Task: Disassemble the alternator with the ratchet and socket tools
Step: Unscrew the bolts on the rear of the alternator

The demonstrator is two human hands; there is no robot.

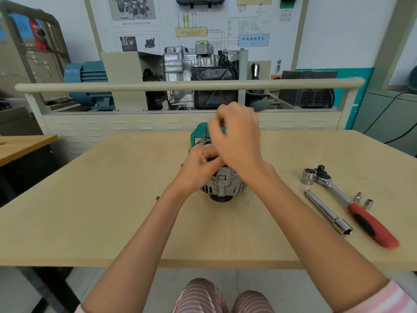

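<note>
**Both hands at the alternator, ratchet lying idle**

Nearest, at 6 o'clock, striped trouser knees (222,297) show under the front edge of the bench (90,222). Two bare forearms reach from there toward the middle of the bench.

The alternator (222,184) stands at the centre of the bench, its ribbed metal body facing the camera with the pulley end low at 6 o'clock. The left hand (198,168) rests on its upper left side, fingers curled against the housing. The right hand (237,138) is raised above and just behind it, at 12 o'clock from the alternator, fingers curled round a blurred dark-green handle that sticks out toward 2 o'clock; a thin metal shaft (205,136) stands upright just left of this hand. Whether that shaft belongs to the handle cannot be told.

At 3 o'clock, well apart from the alternator, the tools lie on the bench: a large socket (308,176) beside the head of the ratchet (352,203), whose red handle points toward 5 o'clock, an extension bar (327,212) alongside it, and two small sockets (363,201) just beyond the handle.

Behind the alternator, at 12 o'clock, sits a green box (197,134), partly hidden by the hands. Farther back, a rail (112,86) fronts a display engine (198,75) and a wall chart (225,26).
</note>
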